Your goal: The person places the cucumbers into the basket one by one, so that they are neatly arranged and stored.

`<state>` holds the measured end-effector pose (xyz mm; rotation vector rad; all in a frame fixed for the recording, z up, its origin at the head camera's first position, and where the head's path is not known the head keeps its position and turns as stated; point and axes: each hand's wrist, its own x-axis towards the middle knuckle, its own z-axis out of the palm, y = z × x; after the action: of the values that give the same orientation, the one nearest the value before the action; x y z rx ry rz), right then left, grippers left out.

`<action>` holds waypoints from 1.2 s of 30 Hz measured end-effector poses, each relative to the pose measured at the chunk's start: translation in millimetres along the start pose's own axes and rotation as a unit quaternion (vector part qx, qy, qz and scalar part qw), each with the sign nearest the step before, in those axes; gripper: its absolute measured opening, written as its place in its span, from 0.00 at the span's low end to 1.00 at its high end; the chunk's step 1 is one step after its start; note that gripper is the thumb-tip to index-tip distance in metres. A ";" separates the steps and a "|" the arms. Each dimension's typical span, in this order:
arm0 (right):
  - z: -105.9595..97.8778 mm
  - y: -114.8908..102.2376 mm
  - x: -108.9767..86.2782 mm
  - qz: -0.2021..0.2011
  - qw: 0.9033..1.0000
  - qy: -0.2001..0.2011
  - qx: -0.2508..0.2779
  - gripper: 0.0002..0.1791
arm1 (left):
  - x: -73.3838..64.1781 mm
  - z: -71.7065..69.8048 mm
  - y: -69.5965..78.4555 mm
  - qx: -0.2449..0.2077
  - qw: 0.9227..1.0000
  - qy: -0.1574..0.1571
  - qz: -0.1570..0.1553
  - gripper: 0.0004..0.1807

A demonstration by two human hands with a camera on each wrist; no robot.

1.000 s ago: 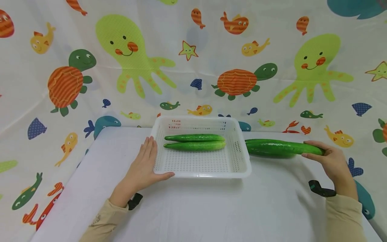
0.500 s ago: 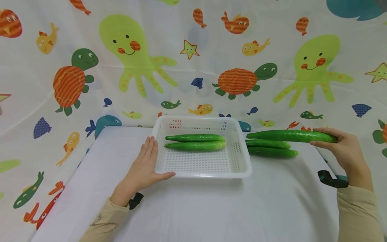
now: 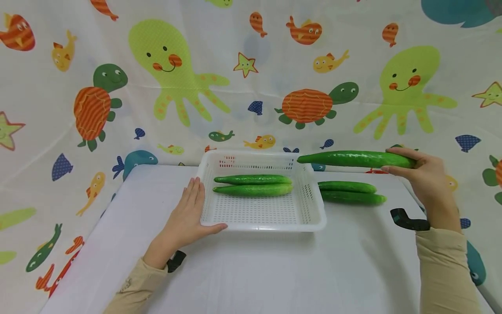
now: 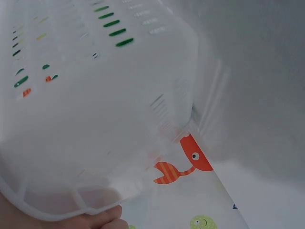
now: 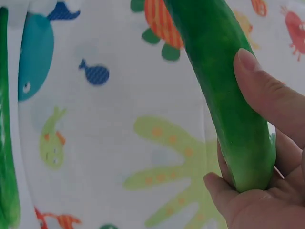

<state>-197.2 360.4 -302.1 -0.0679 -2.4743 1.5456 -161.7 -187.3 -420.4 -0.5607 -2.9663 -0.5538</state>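
A white plastic basket (image 3: 259, 227) stands on the table with two cucumbers lying side by side in it, the upper cucumber (image 3: 252, 179) and the lower cucumber (image 3: 252, 189). My left hand (image 3: 184, 218) rests against the basket's left side, fingers straight, thumb along the front rim. My right hand (image 3: 425, 174) grips another cucumber (image 3: 353, 158) by its right end and holds it in the air, level. Its left tip is over the basket's back right corner. In the right wrist view, thumb and fingers wrap round the held cucumber (image 5: 228, 95).
Two more cucumbers, an upper one (image 3: 347, 187) and a lower one (image 3: 353, 197), lie on the white table (image 3: 266, 274) against the basket's right side. A sheet (image 3: 219, 39) printed with sea animals hangs behind the table.
My right hand has lifted the cucumber off the pile beside the basket, first up and to the right, then further up and left toward the basket. My left hand has stayed in place.
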 end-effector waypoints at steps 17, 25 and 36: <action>120.5 -56.7 27.9 0.021 0.995 -0.080 0.047 0.31 | 25.1 -6.5 -19.7 -0.008 1.000 -0.022 0.008 0.74; 164.1 -64.0 39.7 0.096 0.984 -0.149 0.031 0.32 | 35.1 -8.4 -26.6 -0.010 0.999 -0.026 0.017 0.73; 212.4 -58.1 49.4 0.175 0.964 -0.199 0.003 0.30 | 36.3 -10.2 -28.1 -0.011 0.999 -0.026 0.021 0.73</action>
<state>-285.8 154.9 -331.7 -0.2246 -2.8902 1.8634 -205.8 -203.1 -415.4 -0.6465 -2.9925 -0.5778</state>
